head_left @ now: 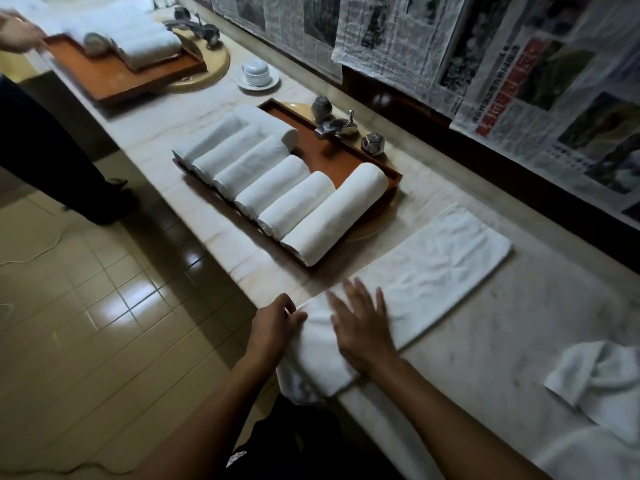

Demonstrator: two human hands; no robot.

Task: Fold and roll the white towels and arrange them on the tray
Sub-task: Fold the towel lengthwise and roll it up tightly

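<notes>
Head view.

Item: folded towel (433, 268), white, laid as a long strip across the counter (491, 344). Far end flat and creased. Near end bunched into the start of a roll at the counter's front edge, with part of it sagging over that edge.

Left hand (273, 323): fingers curled, pinching the left end of the roll.

Right hand (362, 327): flat, fingers spread, pressing on top of the roll.

Tray (332, 147): brown, just beyond the strip, carrying a row of rolled towels (277, 188) side by side. Bare tray shows only behind the row, near the faucet (334, 128).

Loose towel (602, 379): crumpled, to the right, well apart from the strip.

Further off: a second tray (114, 77) with towels, and another person's hand (17, 32) at its corner.

Risks, as judged:
- The sagging end may drag the roll off the counter, since its weight hangs unsupported.
- Uneven pressure, a pinch on one side and a flat palm on the other, may make the roll run crooked or cone-shaped.
- Creases in the far half may get rolled in, leaving a lumpy roll that does not match the row.
- A loose core may let the roll slacken when it is lifted to the tray.
</notes>
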